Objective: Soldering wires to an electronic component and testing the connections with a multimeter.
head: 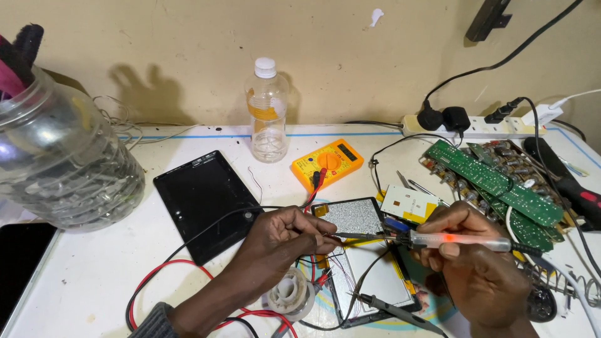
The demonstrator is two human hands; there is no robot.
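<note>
Between the 2 hands, 1 opened tablet (369, 263) is lying. The left hand (285, 235) is pinching 1 thin wire (350, 235), and the right hand (466, 250) is gripping 1 soldering iron (460, 240). Beyond them, 1 yellow multimeter (327, 163) and 1 clear bottle (267, 112) are sitting; 1 black back cover (203, 200) is lying beside the left hand.

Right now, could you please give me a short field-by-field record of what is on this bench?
Left hand: pinches thin tweezers over the opened tablet.
Right hand: grips a soldering iron, red light glowing.
Beside tablet: black screen panel, solder reel.
Behind: yellow multimeter, clear bottle.
Right side: green circuit boards, power strip.
</note>
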